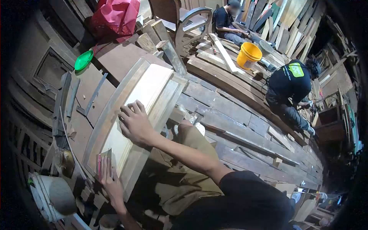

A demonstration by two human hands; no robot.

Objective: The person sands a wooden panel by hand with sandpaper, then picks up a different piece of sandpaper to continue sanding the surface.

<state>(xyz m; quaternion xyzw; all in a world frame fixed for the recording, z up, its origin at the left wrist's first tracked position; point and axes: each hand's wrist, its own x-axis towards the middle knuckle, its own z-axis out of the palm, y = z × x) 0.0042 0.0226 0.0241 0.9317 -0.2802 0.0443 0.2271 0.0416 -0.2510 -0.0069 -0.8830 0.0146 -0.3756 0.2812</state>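
Across my lap and a wooden surface lies a wooden panel (132,109) with a pale middle, a curved brown edge (109,105) and a grooved straight side. My left hand (111,186) is at its near end, fingers straight and pressed over a small grey sheet with a pink edge (100,165), which looks like sandpaper. Farther up the panel rests my right hand (135,124), fingers spread and bent on the pale wood, holding nothing. My left palm hides part of the sheet.
A white bucket (55,195) stands at lower left. A green dish (83,60) and a red plastic bag (117,17) lie beyond. One person (289,86) bends over work at right; another (230,23) sits behind a yellow bucket (249,55). Planks (226,119) cover the floor.
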